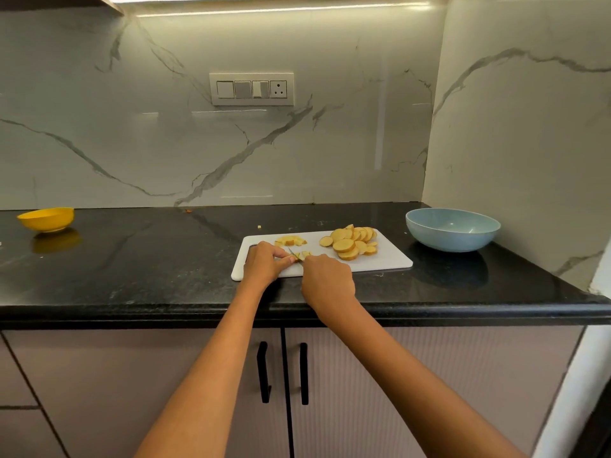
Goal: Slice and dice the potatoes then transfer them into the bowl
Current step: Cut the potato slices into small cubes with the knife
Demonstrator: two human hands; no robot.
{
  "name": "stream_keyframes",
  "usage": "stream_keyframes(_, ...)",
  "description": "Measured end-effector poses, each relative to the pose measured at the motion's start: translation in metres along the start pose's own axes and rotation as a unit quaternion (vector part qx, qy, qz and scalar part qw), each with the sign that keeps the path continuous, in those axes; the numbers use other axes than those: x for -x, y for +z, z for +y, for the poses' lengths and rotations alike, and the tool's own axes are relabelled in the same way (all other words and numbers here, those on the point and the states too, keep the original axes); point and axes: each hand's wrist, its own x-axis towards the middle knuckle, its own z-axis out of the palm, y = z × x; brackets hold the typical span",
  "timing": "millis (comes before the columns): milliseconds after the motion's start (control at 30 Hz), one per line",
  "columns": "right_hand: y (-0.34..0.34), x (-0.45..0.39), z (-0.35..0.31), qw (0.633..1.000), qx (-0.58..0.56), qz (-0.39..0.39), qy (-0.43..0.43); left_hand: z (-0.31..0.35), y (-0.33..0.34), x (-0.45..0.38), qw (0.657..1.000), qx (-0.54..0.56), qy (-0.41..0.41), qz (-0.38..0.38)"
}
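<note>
Head view shows the left hand [263, 261] pinching a potato slice [302, 255] near the cutting board's [390, 257] front edge while the right hand [327, 280] grips the knife [293, 252]. Slices look firm, probably slippery; best held by their edges. Blue bowl [453, 229] waits beside the board's right edge.

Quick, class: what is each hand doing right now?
Left hand: fingers pressing the potato piece down on the cutting board.
Right hand: gripping the knife.

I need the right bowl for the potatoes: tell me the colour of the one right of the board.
Pale blue bowl, clearest in the head view.
</note>
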Motion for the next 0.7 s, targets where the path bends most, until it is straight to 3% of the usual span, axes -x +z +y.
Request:
stream_keyframes(367, 0.008, -0.002, 0.004, 0.997, -0.055, 0.001, 0.056, -0.001, 0.002, -0.003, 0.999, 0.039, -0.023, 0.031)
stream_keyframes(500, 0.006, 0.003, 0.002, 0.997, -0.060, -0.004, 0.048, -0.002, 0.002, -0.004, 0.995, 0.054, -0.041, 0.067)
stream_keyframes(700, 0.003, 0.005, -0.001, 0.998, -0.048, -0.006, 0.038, -0.004, 0.002, -0.004, 0.996, 0.057, -0.043, 0.057)
